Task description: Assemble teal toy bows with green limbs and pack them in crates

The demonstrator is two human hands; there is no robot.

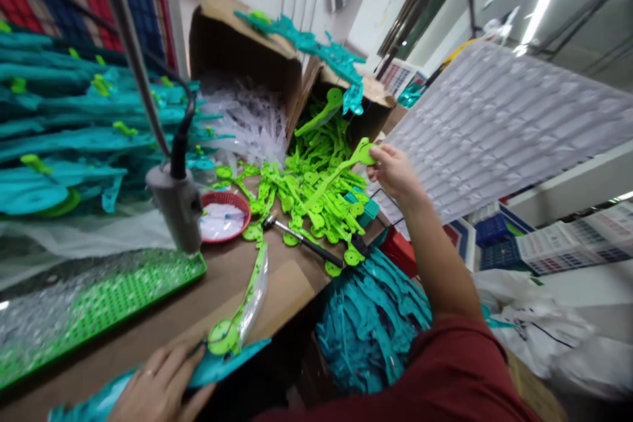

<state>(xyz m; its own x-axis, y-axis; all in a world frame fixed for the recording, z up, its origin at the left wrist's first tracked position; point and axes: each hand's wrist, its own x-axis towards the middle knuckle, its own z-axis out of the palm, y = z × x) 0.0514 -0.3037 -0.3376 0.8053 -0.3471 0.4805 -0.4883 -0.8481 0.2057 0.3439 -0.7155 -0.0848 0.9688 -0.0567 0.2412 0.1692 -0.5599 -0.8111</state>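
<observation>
At the lower left, my left hand lies over a long teal plastic part, its fingers over the top and the thumb at the near side. A green plastic part with a round end and a clear strip adjoin the teal piece. My right hand reaches out and pinches the wide end of a long light-green plastic part. That part is raised over a heap of similar green parts; its far end blends into the heap.
A hammer-like tool with a black handle lies by the heap. Nearby stand a red basket of white pieces, a green tray and a hanging grey device. Boxes stand behind; teal parts are piled below the table edge.
</observation>
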